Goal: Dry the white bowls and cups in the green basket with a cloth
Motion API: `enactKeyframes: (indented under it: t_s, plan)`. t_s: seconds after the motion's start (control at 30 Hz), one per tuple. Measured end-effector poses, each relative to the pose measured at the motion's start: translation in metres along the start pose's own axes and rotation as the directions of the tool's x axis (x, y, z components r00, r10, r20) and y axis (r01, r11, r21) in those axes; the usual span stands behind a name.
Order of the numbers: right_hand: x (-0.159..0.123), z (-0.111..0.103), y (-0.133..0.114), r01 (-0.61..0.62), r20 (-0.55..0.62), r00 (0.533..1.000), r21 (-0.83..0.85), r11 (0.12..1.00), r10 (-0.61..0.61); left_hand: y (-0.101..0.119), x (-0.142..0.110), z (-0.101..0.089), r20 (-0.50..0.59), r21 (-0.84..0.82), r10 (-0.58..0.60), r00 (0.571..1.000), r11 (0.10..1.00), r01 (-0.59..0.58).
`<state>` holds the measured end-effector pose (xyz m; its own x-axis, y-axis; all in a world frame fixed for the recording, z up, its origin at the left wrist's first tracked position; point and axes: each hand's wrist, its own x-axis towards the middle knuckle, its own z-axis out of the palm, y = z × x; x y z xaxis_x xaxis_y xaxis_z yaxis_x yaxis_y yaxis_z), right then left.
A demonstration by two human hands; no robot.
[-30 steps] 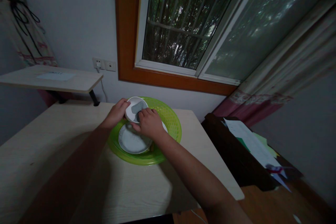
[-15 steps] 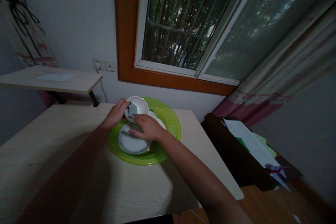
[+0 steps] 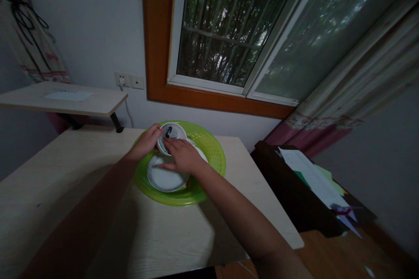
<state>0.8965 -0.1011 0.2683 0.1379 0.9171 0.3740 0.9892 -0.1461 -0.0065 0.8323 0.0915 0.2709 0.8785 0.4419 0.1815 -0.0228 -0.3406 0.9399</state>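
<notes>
My left hand (image 3: 148,141) is closed on the left rim of a small white bowl (image 3: 181,130), which is tilted above a green plastic basket (image 3: 214,152). Inside the bowl lies a grey cloth (image 3: 169,133) with a dark pattern. The fingers of my right hand (image 3: 183,156) press this cloth against the bowl's inner side, and its thumb points left over a white plate (image 3: 165,181). That plate rests in the basket, below the bowl. Another white dish shows partly behind my right hand, and a white spoon-like handle sticks out beside the bowl.
The basket stands on a pale wooden table (image 3: 170,235). A raised shelf (image 3: 108,102) with a paper on it is at the back left. Behind are a wall socket (image 3: 129,80) and a window. To the right, papers (image 3: 307,174) lie on dark furniture.
My right hand has moved slightly up and left, further into the bowl. The cloth has shifted and bunched up inside it. My left hand keeps its hold on the rim.
</notes>
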Motion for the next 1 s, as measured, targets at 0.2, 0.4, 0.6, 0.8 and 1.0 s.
enactKeyframes:
  t_s: [0.2, 0.4, 0.6, 0.8, 1.0]
  plan:
    - [0.001, -0.016, -0.004, 0.011, -0.045, 0.999, 0.008, 1.000, -0.011, 0.003, -0.002, -0.002, -0.063, -0.009, -0.039, 0.997, 0.999, 0.039]
    - [0.000, -0.023, -0.002, -0.006, -0.149, 0.989, 0.103, 0.995, 0.021, 0.001, -0.002, -0.002, -0.038, -0.025, -0.016, 0.999, 1.000, 0.015]
    - [0.000, -0.018, 0.002, 0.102, -0.017, 0.995, 0.159, 0.982, -0.101, 0.007, -0.005, -0.001, -0.035, -0.004, -0.007, 0.999, 1.000, 0.007]
    - [0.000, -0.009, 0.003, 0.075, 0.017, 0.997, 0.041, 0.996, -0.075, 0.005, -0.001, 0.001, 0.015, -0.017, 0.039, 0.999, 0.999, -0.039]
    - [0.000, -0.005, 0.000, -0.015, 0.005, 1.000, -0.066, 0.998, 0.015, 0.000, 0.001, 0.002, 0.029, -0.040, 0.021, 0.999, 0.999, -0.020]
